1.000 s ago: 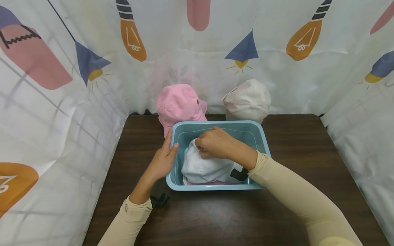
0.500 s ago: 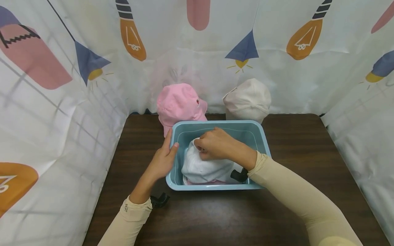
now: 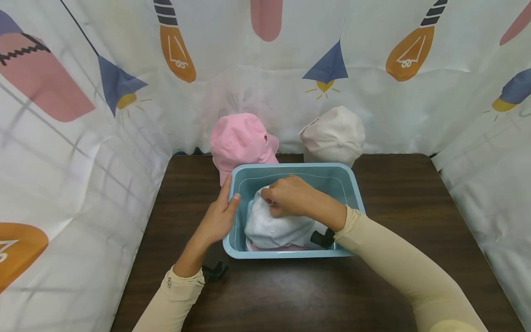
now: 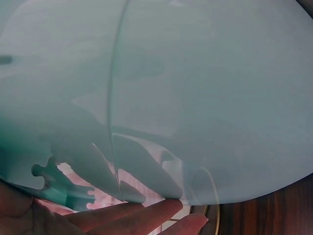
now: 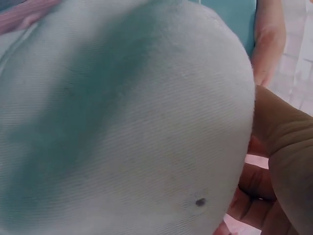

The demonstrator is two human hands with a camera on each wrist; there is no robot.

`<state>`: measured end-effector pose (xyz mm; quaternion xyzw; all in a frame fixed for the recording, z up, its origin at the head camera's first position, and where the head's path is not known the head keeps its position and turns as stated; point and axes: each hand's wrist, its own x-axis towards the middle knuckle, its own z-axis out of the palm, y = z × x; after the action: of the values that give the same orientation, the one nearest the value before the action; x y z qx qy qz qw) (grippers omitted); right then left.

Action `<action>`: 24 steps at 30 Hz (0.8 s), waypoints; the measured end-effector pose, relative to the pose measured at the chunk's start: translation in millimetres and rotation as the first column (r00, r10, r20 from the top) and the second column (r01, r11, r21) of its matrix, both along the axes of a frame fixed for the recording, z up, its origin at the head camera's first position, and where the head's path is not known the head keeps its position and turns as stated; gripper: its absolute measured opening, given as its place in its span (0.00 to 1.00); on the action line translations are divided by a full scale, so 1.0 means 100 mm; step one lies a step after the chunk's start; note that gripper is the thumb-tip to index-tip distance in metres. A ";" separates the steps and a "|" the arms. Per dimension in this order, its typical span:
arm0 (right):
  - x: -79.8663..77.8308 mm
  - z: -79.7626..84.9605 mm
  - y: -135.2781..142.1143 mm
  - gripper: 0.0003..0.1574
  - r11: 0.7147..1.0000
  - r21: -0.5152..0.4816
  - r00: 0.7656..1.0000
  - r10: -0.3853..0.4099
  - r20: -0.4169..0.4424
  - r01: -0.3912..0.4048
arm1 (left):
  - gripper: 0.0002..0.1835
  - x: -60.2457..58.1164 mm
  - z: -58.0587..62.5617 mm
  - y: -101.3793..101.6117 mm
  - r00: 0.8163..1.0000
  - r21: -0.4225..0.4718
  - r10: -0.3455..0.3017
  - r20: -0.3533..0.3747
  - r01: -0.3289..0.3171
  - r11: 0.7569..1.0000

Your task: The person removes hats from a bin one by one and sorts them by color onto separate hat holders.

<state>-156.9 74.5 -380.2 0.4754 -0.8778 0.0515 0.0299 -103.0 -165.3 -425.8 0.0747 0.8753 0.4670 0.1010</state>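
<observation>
A white cap lies in the light blue plastic basin, over something pink that shows along its lower edge. My right hand reaches into the basin and pinches the cap's upper part; the fingertips are partly hidden. In the right wrist view, ribbed white cap fabric fills most of the picture, beside the thumb and curled fingers. At the basin's left side rests my left hand, its thumb at the rim. The left wrist view shows straight fingers against the outer wall.
Behind the basin stand a pink cap on the left and a cream cap on the right. The dark wooden table is bordered by patterned white curtains. Black wrist mounts stick out from both sleeves.
Almost nothing differs. My right hand has dipped very slightly over the white cap; the basin, left hand and other caps keep their places.
</observation>
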 end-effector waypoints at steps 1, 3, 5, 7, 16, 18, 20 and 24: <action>0.00 0.00 0.00 0.06 1.000 -0.014 1.000 0.001 -0.007 -0.001 | 0.36 0.00 0.00 0.00 1.000 0.001 -0.001 0.002 0.001 1.000; 0.00 0.02 0.01 0.06 0.999 -0.041 1.000 0.005 -0.021 -0.005 | 0.36 0.00 0.00 0.00 1.000 0.001 0.000 0.005 0.000 1.000; 0.01 0.04 0.02 0.07 0.998 -0.060 1.000 0.003 -0.025 -0.005 | 0.36 0.00 0.00 -0.01 1.000 0.003 -0.002 0.007 0.002 1.000; 0.02 0.07 0.04 0.07 0.997 -0.076 1.000 0.005 -0.020 -0.007 | 0.36 0.00 0.00 -0.01 1.000 0.007 -0.004 0.010 0.004 1.000; 0.03 0.23 0.19 0.07 0.987 -0.162 1.000 0.010 -0.001 -0.010 | 0.36 0.00 -0.01 0.00 1.000 0.005 -0.004 0.004 0.003 1.000; 0.03 0.26 0.23 0.08 0.983 -0.186 1.000 0.009 -0.001 -0.009 | 0.36 0.00 -0.02 0.00 1.000 0.008 -0.006 0.001 0.006 1.000; 0.03 0.30 0.27 0.09 0.979 -0.202 1.000 0.009 0.001 -0.009 | 0.36 0.00 -0.01 0.00 1.000 0.009 -0.007 -0.005 0.007 1.000; 0.04 0.39 0.34 0.10 0.976 -0.219 1.000 0.005 0.025 0.000 | 0.36 0.00 -0.01 0.00 1.000 0.010 -0.005 -0.009 0.005 1.000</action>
<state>-153.3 108.1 -341.7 0.4695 -0.8665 0.1541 0.0707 -103.2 -165.2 -426.7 0.0795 0.8732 0.4707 0.0977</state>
